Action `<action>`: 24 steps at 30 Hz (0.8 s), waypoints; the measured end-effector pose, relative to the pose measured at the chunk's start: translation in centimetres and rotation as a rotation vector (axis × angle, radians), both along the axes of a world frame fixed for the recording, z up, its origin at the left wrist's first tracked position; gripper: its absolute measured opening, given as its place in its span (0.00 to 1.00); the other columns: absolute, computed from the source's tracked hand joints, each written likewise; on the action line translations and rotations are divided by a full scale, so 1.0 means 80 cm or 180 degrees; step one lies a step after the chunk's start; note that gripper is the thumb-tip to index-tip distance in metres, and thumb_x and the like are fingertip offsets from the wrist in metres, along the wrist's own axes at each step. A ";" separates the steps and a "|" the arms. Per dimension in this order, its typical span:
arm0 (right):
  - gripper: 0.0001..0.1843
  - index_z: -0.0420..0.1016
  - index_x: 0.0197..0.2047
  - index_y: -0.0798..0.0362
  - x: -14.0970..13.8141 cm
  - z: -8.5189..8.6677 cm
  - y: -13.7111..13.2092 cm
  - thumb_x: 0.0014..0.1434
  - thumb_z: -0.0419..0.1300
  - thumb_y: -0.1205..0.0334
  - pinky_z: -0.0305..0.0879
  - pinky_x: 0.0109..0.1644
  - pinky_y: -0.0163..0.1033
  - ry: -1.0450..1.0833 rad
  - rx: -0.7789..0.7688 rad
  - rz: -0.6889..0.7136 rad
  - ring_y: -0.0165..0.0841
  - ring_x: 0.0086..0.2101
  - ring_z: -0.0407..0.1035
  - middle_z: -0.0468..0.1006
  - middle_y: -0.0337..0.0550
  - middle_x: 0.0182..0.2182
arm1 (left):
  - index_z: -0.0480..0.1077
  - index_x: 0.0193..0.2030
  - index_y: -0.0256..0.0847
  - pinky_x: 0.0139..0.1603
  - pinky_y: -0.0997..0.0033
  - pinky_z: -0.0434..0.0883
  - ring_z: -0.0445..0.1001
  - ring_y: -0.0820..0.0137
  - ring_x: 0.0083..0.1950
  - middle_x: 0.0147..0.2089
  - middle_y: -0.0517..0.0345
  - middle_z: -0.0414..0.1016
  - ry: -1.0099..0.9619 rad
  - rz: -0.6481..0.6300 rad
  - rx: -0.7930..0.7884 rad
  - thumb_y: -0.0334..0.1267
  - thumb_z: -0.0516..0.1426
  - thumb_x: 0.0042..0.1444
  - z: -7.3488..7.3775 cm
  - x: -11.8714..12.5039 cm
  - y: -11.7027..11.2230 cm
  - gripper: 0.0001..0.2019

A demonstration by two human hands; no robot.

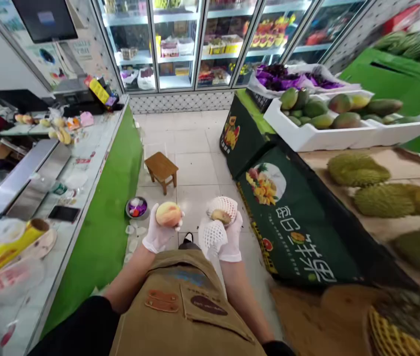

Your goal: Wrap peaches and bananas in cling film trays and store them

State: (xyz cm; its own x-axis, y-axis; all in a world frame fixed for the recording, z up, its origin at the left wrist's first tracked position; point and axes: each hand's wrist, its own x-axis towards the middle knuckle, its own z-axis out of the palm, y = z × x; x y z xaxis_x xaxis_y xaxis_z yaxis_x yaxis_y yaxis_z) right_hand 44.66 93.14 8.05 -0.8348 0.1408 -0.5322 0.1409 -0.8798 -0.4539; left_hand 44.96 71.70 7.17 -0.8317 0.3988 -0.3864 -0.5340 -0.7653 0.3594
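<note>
My left hand (159,231), in a white glove, is closed around a yellow and pink peach (169,214). My gloved right hand (234,240) grips a brownish-green fruit (221,216) partly covered by a white foam net (225,203); the kind of fruit is not clear. Another white foam net (213,236) hangs from the same hand, below the fruit. Both hands are held out in front of my brown apron (184,306), apart from each other, above the tiled floor.
A green-sided counter (121,163) with a phone (64,213) runs along the left. To the right, mangoes (319,109) and durians (384,198) fill a display stand. A wooden stool (161,167) and a bin (136,208) stand on the floor ahead, before glass fridges (173,44).
</note>
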 end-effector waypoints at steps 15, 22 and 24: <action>0.16 0.84 0.46 0.48 -0.490 0.036 0.119 0.69 0.63 0.46 0.82 0.49 0.39 0.0273 0.0330 -0.0281 0.36 0.41 0.83 0.89 0.39 0.42 | 0.82 0.50 0.43 0.60 0.61 0.74 0.79 0.56 0.56 0.59 0.51 0.81 0.1373 0.0090 -0.2106 0.44 0.73 0.52 0.038 -0.468 0.183 0.19; 0.14 0.82 0.41 0.48 -0.749 0.068 0.129 0.63 0.70 0.46 0.80 0.51 0.41 0.0975 0.1617 -0.0398 0.34 0.40 0.79 0.86 0.38 0.39 | 0.70 0.73 0.45 0.84 0.50 0.50 0.58 0.48 0.81 0.77 0.46 0.66 0.2449 -0.0031 -0.2096 0.33 0.74 0.50 0.076 -0.734 0.207 0.42; 0.16 0.77 0.31 0.49 -0.815 0.074 0.135 0.59 0.75 0.49 0.75 0.40 0.36 0.0952 0.2305 -0.0472 0.29 0.30 0.71 0.77 0.32 0.27 | 0.66 0.75 0.45 0.85 0.47 0.47 0.54 0.46 0.83 0.80 0.45 0.62 0.2569 0.0066 -0.1930 0.34 0.75 0.48 0.086 -0.807 0.209 0.47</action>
